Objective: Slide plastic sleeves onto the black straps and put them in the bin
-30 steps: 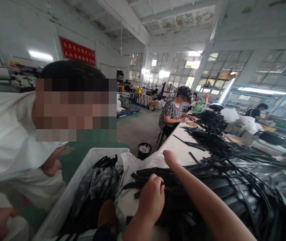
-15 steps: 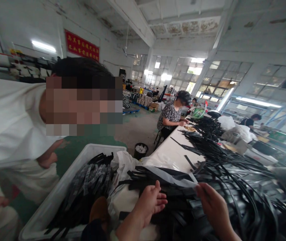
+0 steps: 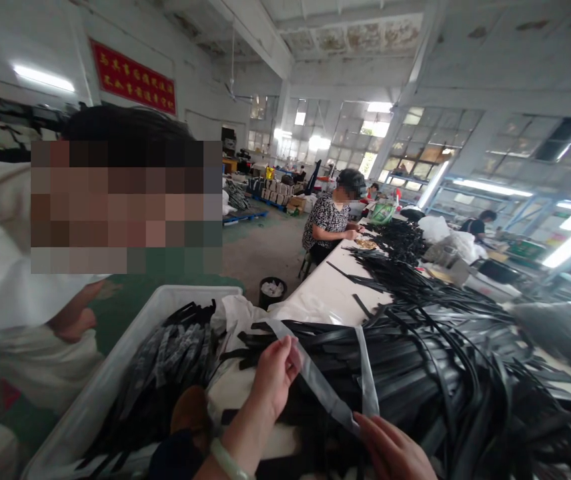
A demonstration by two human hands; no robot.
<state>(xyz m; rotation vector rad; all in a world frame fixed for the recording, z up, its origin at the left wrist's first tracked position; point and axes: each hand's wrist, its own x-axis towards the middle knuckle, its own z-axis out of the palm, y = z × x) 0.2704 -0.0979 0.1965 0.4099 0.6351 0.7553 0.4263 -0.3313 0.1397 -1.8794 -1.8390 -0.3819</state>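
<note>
A long, translucent plastic strip [image 3: 323, 389] runs slantwise between my hands, over dark straps. My left hand [image 3: 274, 373] pinches it near its upper end. Lower and to the right, my right hand [image 3: 390, 445] has its fingers closed on the strip's lower end. A second translucent length [image 3: 367, 373] rises from beside my right fingers; whether it is part of the same strip I cannot tell. Beneath and around both hands lies a large heap of flat black straps [image 3: 415, 360]. My right fingertips are partly hidden.
A white plastic bin [image 3: 65, 413] holding black straps and clear wrapping stands at left. Close behind it leans a person in a white shirt [image 3: 5, 247]. Another person [image 3: 325, 223] sits along the white table [image 3: 315, 290]. A black waste bin [image 3: 271, 293] stands on the floor.
My left hand has gone from open, fingers spread, to pinching the plastic strip. My right hand has come lower and left with its end. The view has shifted slightly right.
</note>
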